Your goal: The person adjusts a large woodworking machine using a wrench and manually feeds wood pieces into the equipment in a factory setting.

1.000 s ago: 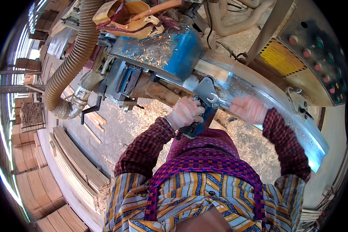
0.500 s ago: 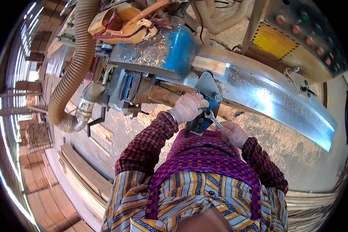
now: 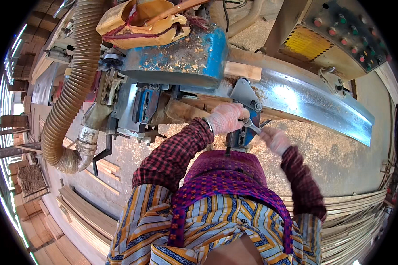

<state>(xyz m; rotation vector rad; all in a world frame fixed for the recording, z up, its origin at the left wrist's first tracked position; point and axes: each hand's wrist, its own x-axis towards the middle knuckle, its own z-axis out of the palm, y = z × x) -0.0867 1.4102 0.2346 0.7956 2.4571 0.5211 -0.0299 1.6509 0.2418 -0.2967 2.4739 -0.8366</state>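
Observation:
My right hand (image 3: 276, 140), in a pale work glove and slightly blurred, grips the handle of a metal wrench (image 3: 254, 127). The wrench's head sits at a blue-and-grey metal bracket (image 3: 246, 93) fixed to the front of the machine. Right by that head, my gloved left hand (image 3: 225, 118) is closed against the bracket, its fingers curled around a part I cannot make out. Above the hands lies the machine's shiny metal bed (image 3: 316, 106), with a wood piece (image 3: 242, 70) on it next to the blue hood (image 3: 177, 59).
A ribbed hose (image 3: 77, 84) runs down the left beside a black crank handle (image 3: 102, 155). A yellow container (image 3: 141, 26) rests on the hood. At upper right stands a control panel (image 3: 345, 33) with buttons. Wood strips (image 3: 86, 210) lie lower left, and shavings cover the floor (image 3: 316, 148).
My right hand has swung the wrench handle up and away from my body, to the right. The left hand stays at the bracket. The whole view has shifted a little.

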